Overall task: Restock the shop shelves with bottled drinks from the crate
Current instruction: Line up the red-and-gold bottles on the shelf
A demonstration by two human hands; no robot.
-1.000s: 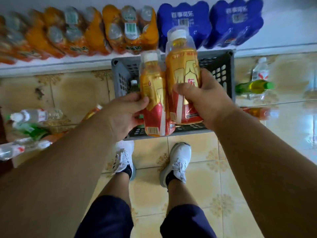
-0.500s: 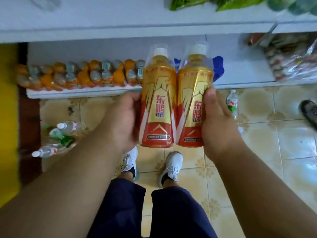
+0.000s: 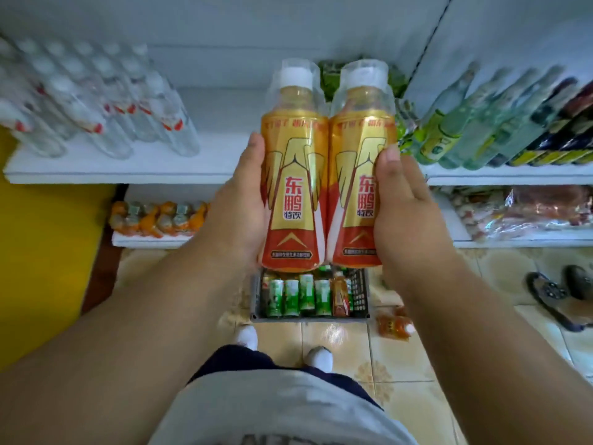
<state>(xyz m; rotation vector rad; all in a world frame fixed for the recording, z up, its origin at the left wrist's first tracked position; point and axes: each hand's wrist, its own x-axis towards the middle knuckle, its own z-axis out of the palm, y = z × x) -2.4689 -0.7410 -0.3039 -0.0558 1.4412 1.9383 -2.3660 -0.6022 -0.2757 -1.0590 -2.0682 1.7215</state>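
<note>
Two gold-and-red drink bottles with white caps stand upright side by side in front of me. My left hand [image 3: 239,207] grips the left bottle [image 3: 293,175] and my right hand [image 3: 406,210] grips the right bottle [image 3: 359,175]. The two bottles touch each other. They are level with the white shelf [image 3: 218,162], whose middle stretch behind them is bare. Far below on the tiled floor lies the grey crate [image 3: 361,293], holding several green-labelled bottles and a reddish one.
Clear water bottles [image 3: 106,101] fill the shelf's left part. Green and dark bottles [image 3: 481,123] stand on the right shelf. Orange drink packs [image 3: 157,216] lie on the lowest shelf. A loose red bottle [image 3: 393,324] and sandals [image 3: 558,293] are on the floor. A yellow wall is at left.
Both hands have lifted the two bottles from crate level up to the middle shelf. The view has risen with them, so the crate now shows below the bottles.
</note>
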